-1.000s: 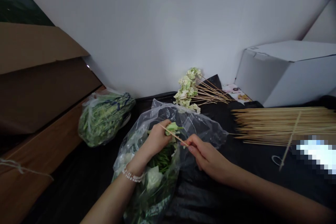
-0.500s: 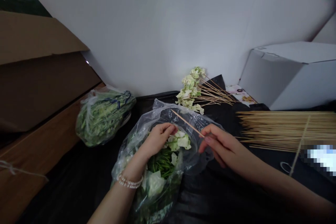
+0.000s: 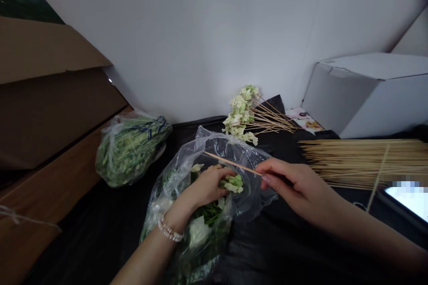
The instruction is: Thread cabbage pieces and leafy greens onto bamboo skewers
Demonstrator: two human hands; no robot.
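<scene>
Left hand point(image 3: 210, 185): fingers curled around pale green leaf pieces point(image 3: 235, 184), over the mouth of a clear plastic bag point(image 3: 252, 207) of greens. Right hand point(image 3: 299, 182): thumb and fingers pinch a wooden skewer point(image 3: 233, 163) near one end; its shaft slants across just beyond the left knuckles, bare of leaf. Contact between skewer and left hand: cannot tell.

Risks, as judged:
1. Finger prick. The free tip points past the left hand, so a short swing toward the leaf could catch a knuckle.
2. Leaf tearing or slipping. The pieces look thin and ruffled; a push too near an edge could split them, a loose hold could drop them into the bag.
3. Skewer pivoting. Held only near its end, it has a long unsupported length and could turn under load.
4. Snagging. Loose film lies close beneath the skewer; a low tip could pierce it.

Loaded skewers point(image 3: 239, 116) lie beyond the bag, well clear of both hands.
</scene>
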